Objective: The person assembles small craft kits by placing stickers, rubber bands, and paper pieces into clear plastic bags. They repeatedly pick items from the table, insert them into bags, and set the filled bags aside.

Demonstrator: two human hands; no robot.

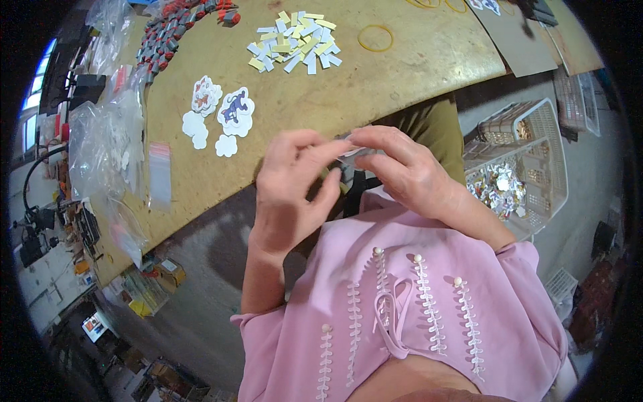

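Both my hands meet over my lap, at the table's near edge. My right hand (410, 166) is closed, its thumb and fingers pinching a small clear plastic piece (351, 155) that looks like a little bag. My left hand (289, 184) is smeared by motion. Its index fingertip reaches the plastic, while the thumb sits lower and apart; whether it grips is unclear. On the table to the left lie cloud-shaped stickers: one with a reddish-brown figure (205, 96), one with a dark blue figure (236, 112), and plain white ones (195, 128).
A pile of small yellow and white strips (295, 41) and a yellow rubber band (375, 38) lie farther back. Grey-and-red pieces (164, 41) heap at far left, above clear plastic bags (100, 151) and a red-topped zip bag (159, 175). At right stands a white basket (552, 167) of shiny pieces.
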